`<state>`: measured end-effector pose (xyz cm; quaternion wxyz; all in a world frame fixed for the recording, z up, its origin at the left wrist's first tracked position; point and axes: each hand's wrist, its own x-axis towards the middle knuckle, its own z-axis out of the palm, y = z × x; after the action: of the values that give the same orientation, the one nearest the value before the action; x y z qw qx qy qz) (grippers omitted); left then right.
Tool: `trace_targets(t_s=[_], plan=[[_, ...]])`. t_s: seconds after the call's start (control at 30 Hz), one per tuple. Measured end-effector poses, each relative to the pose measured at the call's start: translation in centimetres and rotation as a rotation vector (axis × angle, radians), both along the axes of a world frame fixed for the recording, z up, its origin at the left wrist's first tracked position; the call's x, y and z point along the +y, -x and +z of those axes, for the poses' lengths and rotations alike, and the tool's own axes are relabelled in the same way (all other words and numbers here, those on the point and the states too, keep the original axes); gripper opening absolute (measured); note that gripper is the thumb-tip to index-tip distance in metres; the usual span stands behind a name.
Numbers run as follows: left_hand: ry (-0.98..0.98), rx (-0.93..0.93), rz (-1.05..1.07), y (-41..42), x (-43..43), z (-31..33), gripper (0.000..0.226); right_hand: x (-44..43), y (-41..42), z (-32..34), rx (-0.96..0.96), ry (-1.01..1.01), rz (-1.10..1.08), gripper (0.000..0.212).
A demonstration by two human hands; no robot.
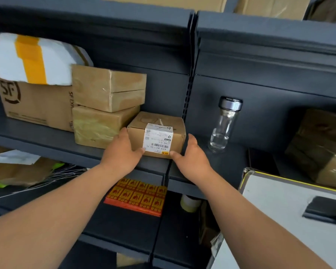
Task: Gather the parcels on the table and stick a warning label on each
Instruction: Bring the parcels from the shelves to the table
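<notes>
Early stage, by my judgement. Left hand (122, 150) and right hand (190, 154) clasp 1 small box (157, 133) at centre frame on the shelf (47, 136), fingers pressed to its sides. Label sheet (138, 195) lies below, seemingly unused; 4 parcels upper left remain.

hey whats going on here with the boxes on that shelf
A person is reaching into a dark shelf unit with both bare hands. The left hand and right hand are pressed against opposite sides of a small cardboard parcel with a white shipping label, which sits at the shelf's front edge. More taped parcels are stacked to its left, and a glass bottle stands to its right. A sheet of orange warning labels lies on the shelf below, not yet in use.
</notes>
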<state>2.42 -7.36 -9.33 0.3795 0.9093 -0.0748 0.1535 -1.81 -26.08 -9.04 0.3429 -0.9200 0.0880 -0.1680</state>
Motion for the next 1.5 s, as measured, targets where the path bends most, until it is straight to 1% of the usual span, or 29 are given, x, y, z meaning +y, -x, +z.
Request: trace_targets(t_s=[0.13,0.27,0.43,0.57,0.8,0.97,1.07,1.2,1.37,1.5], plan=[[0.048,-0.029,0.007,-0.2,-0.6,0.2,0.051,0.0,-0.7,0.5,-0.018,-0.082,-0.007,0.061],[0.02,-0.105,0.018,1.0,-0.4,1.2,0.054,0.2,0.9,1.8,-0.099,-0.017,-0.063,0.05],[0.05,-0.227,-0.033,5.0,1.0,2.8,0.051,1.5,5.4,3.4,-0.215,0.079,-0.097,0.047],[0.079,-0.308,-0.05,9.7,3.4,4.3,0.053,3.4,10.4,4.8,-0.313,0.159,-0.137,0.046],[0.091,-0.451,-0.113,20.0,8.7,6.5,0.049,8.0,21.8,6.9,-0.436,0.212,-0.18,0.048],[0.096,-0.55,-0.207,26.7,9.4,8.0,0.051,8.8,30.0,8.3,-0.483,0.208,-0.239,0.051],[0.105,-0.571,-0.284,29.9,8.1,8.6,0.051,8.0,34.4,8.6,-0.492,0.206,-0.303,0.054],[0.142,-0.541,-0.416,33.4,4.7,8.2,0.051,5.6,40.0,8.3,-0.475,0.237,-0.418,0.058],[0.141,-0.515,-0.59,36.8,-1.7,6.8,0.049,1.3,46.4,6.1,-0.403,0.285,-0.581,0.08],[0.111,-0.464,-0.731,39.1,-8.0,4.7,0.046,-2.8,51.2,3.4,-0.347,0.274,-0.686,0.072]])
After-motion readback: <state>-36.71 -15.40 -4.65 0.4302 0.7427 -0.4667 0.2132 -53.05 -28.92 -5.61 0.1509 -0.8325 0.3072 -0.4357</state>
